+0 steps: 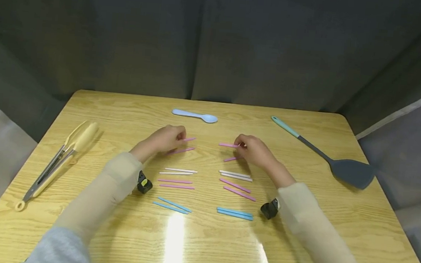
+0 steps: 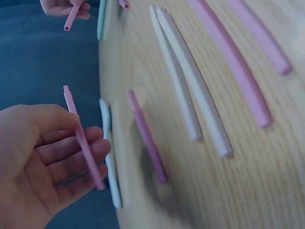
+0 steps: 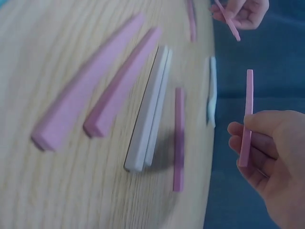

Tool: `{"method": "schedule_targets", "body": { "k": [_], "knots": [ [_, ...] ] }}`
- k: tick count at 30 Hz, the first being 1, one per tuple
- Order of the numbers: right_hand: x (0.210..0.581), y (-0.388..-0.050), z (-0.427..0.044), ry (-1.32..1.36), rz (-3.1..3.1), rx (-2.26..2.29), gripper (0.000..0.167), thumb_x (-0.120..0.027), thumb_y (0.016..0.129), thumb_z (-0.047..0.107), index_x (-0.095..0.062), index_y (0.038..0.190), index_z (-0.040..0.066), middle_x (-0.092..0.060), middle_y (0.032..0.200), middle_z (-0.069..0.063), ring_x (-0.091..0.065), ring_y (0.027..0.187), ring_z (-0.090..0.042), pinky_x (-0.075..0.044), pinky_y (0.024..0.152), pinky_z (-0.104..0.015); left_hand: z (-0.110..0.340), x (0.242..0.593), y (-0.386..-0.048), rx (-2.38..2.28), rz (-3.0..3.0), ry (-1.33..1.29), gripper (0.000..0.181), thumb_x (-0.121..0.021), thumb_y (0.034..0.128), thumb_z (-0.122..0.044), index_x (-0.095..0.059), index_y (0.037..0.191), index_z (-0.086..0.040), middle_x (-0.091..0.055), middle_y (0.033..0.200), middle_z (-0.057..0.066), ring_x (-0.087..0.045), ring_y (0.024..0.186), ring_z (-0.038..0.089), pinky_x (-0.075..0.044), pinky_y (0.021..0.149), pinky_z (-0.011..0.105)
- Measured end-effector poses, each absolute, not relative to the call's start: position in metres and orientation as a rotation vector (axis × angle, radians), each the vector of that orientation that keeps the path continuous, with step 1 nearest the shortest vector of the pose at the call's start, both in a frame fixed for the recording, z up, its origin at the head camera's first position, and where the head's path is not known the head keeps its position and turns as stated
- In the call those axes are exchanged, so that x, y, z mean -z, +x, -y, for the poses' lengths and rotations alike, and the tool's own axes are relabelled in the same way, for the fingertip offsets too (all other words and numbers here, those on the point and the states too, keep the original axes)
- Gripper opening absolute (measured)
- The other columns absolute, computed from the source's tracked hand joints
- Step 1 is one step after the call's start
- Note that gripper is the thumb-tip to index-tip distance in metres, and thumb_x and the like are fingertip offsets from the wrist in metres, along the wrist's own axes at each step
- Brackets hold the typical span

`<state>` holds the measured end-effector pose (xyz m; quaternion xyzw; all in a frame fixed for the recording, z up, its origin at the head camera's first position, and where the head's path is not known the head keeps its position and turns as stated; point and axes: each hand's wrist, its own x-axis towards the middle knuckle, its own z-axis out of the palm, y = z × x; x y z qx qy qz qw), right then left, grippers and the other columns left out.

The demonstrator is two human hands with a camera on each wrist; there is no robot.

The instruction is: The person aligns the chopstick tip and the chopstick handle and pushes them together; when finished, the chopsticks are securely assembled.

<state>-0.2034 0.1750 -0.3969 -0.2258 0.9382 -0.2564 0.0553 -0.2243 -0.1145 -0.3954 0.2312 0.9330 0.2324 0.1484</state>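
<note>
From here, the left hand [image 1: 164,138] pinches a pink stick [image 2: 85,141] and the right hand [image 1: 254,150] a second stick [image 3: 249,95], both above the table [image 1: 219,245]. They look light and stiff; mid-length seems a sound hold. Nearby lie white sticks [image 1: 234,173].

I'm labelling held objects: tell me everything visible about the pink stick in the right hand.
The pink stick is slim, straight and square-ended, perhaps plastic or wood. The right hand pinches it between thumb and fingers, off the table; nothing else touches it. In the head view one end points toward the left hand.
</note>
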Motion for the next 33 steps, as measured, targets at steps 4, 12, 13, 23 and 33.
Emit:
{"method": "schedule_targets", "body": {
  "k": [4, 12, 13, 23, 33],
  "knots": [
    [0.392, -0.192, -0.175, -0.687, -2.82, 0.883, 0.012, -0.054, 0.089, 0.007, -0.059, 0.099, 0.003, -0.06, 0.095, -0.011, -0.056, 0.089, -0.024, -0.047, 0.076, -0.038, 0.114, 0.387, -0.215, -0.767, -2.713, 0.71, 0.011, -0.05, 0.0912, -0.014, -0.055, 0.097, -0.006, -0.059, 0.084, 0.004, -0.05, 0.056, 0.013, -0.044, 0.059, 0.027],
    [0.383, -0.17, -0.177, -0.733, -2.823, 1.073, 0.011, -0.056, 0.086, 0.004, -0.059, 0.097, 0.002, -0.061, 0.091, -0.01, -0.057, 0.084, -0.022, -0.048, 0.075, -0.037, 0.108, 0.372, -0.188, -1.039, -2.737, 0.806, 0.009, -0.05, 0.0896, -0.011, -0.056, 0.096, -0.007, -0.057, 0.087, 0.004, -0.05, 0.075, 0.017, -0.044, 0.066, 0.03],
    [0.382, -0.167, -0.177, -0.735, -2.82, 1.097, 0.011, -0.056, 0.087, 0.004, -0.059, 0.097, 0.002, -0.061, 0.09, -0.009, -0.057, 0.084, -0.021, -0.048, 0.075, -0.036, 0.107, 0.371, -0.185, -1.069, -2.726, 0.811, 0.009, -0.05, 0.09, -0.011, -0.055, 0.097, -0.008, -0.057, 0.086, 0.003, -0.049, 0.075, 0.017, -0.043, 0.065, 0.03],
    [0.371, -0.147, -0.175, -0.718, -2.774, 1.247, 0.012, -0.056, 0.086, 0.001, -0.058, 0.098, 0.003, -0.059, 0.084, -0.007, -0.055, 0.078, -0.018, -0.047, 0.07, -0.034, 0.098, 0.366, -0.159, -1.217, -2.731, 0.907, 0.007, -0.054, 0.0883, -0.01, -0.058, 0.093, -0.007, -0.054, 0.079, 0.001, -0.046, 0.068, 0.012, -0.041, 0.059, 0.025],
    [0.362, -0.135, -0.173, -0.653, -2.698, 1.331, 0.014, -0.053, 0.087, 0.001, -0.058, 0.1, 0.005, -0.058, 0.083, -0.008, -0.048, 0.071, -0.019, -0.041, 0.06, -0.028, 0.092, 0.364, -0.147, -1.283, -2.804, 0.978, 0.011, -0.058, 0.0874, -0.012, -0.066, 0.092, -0.007, -0.059, 0.082, 0.0, -0.046, 0.067, 0.009, -0.041, 0.057, 0.022]
  ]
}}
